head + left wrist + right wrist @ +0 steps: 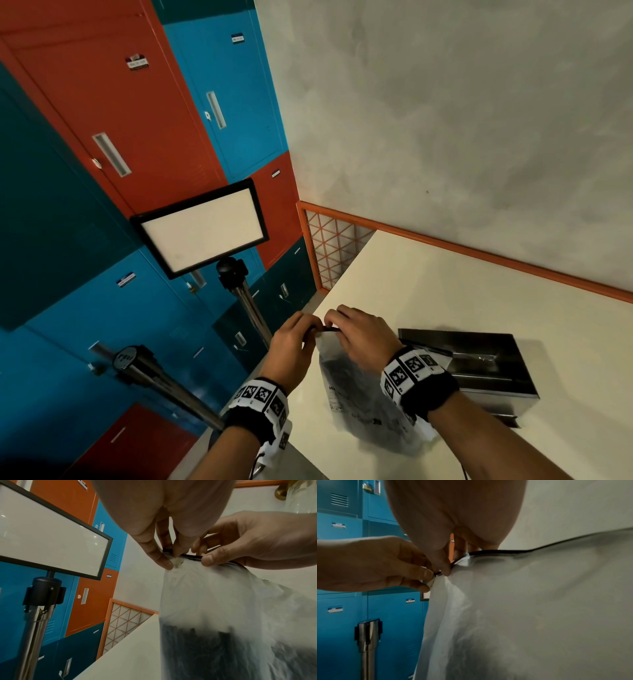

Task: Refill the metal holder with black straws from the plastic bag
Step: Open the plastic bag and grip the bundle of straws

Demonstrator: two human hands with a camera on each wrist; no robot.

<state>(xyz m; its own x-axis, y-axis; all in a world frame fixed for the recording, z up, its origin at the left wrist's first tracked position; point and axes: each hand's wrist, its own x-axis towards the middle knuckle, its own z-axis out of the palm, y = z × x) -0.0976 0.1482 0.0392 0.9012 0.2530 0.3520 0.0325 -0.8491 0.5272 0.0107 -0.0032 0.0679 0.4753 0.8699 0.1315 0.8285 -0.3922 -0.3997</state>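
A frosted plastic bag (pixel 359 387) stands upright on the cream table (pixel 445 294), with black straws (pixel 197 649) showing darkly through its lower part. A black zip strip (pixel 192 556) runs along its top edge. My left hand (pixel 301 334) pinches the bag's top left corner (pixel 173 562). My right hand (pixel 337 325) pinches the black strip just beside it (pixel 444 573). The metal holder (pixel 486 363), a dark steel box, lies on the table to the right of the bag, behind my right wrist. Its inside is mostly hidden.
Red and blue lockers (pixel 137 120) fill the left side. A framed white sign (pixel 202 226) on a chrome stanchion post (pixel 250 305) stands off the table's left edge, another post (pixel 161 380) nearer. An orange rail (pixel 479 253) lines the wall behind the table.
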